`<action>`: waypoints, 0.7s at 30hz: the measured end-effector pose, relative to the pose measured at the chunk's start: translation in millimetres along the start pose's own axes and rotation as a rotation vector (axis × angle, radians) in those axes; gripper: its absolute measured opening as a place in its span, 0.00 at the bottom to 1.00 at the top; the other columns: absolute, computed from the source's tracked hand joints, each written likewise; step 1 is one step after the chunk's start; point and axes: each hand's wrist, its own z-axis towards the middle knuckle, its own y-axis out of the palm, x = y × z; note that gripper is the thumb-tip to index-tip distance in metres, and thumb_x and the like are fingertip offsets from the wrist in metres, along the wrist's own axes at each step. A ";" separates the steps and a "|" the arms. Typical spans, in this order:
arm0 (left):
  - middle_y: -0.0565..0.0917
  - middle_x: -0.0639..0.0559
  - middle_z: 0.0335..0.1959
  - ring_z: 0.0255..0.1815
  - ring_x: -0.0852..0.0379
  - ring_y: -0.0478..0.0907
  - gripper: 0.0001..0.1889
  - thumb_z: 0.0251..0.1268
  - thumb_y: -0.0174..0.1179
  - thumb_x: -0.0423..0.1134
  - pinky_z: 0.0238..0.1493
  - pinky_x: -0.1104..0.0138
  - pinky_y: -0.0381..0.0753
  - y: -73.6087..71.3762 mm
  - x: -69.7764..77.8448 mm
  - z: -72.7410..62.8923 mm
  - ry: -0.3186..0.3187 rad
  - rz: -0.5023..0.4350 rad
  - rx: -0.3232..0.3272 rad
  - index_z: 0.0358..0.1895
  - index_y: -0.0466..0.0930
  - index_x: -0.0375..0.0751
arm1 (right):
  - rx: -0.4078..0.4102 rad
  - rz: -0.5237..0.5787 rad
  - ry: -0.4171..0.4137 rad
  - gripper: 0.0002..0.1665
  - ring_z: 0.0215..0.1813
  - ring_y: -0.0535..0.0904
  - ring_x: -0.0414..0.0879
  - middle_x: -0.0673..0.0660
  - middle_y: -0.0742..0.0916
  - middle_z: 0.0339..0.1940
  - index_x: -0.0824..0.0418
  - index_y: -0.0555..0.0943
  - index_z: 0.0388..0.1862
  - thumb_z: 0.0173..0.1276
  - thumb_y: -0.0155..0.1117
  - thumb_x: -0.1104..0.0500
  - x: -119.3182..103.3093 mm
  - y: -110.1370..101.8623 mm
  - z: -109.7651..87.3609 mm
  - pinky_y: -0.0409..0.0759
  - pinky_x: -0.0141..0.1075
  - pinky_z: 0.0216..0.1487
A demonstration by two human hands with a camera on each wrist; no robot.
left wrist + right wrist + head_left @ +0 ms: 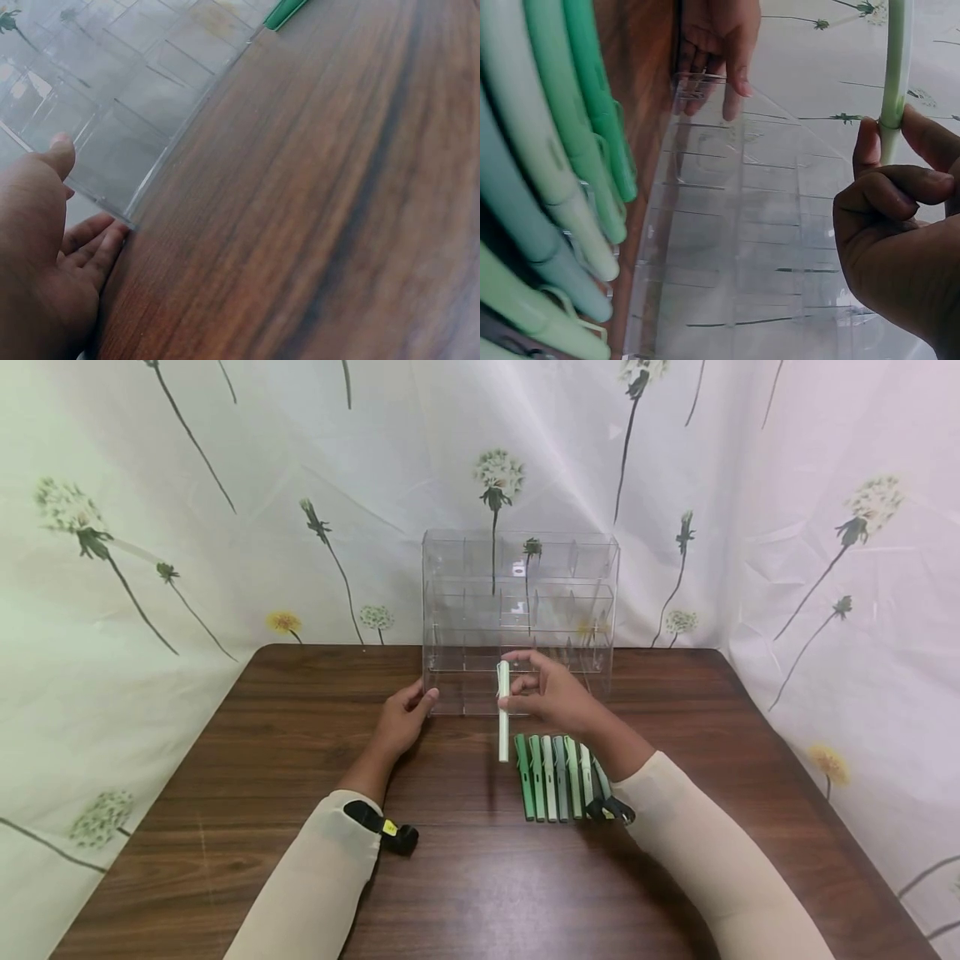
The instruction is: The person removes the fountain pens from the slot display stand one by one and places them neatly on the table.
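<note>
My right hand pinches a whitish-green pen between thumb and fingertips. The pen hangs upright above the table, in front of a clear acrylic rack with stepped tiers and dividers. My left hand rests at the rack's lower left side, its fingers fairly straight. In the left wrist view, the left thumb touches the rack's edge and the other fingers lie near its bottom corner. Below my right hand, several capped pens in green, pale green and grey-green lie in a row, partly hidden by the right wrist.
The dark wooden table carries the rack near its back edge. A white curtain printed with dandelions hangs behind and at both sides. Black straps are on both wrists, over pale sleeves.
</note>
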 end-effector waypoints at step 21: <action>0.83 0.33 0.71 0.72 0.37 0.81 0.32 0.86 0.58 0.54 0.78 0.45 0.76 -0.6 0.4 0.4 0.000 0.017 0.006 0.84 0.68 0.46 | -0.103 -0.066 0.158 0.47 0.26 0.70 0.43 0.51 0.85 0.37 0.55 0.66 0.80 0.68 0.80 0.66 36.9 4.5 -15.2 0.69 0.34 0.28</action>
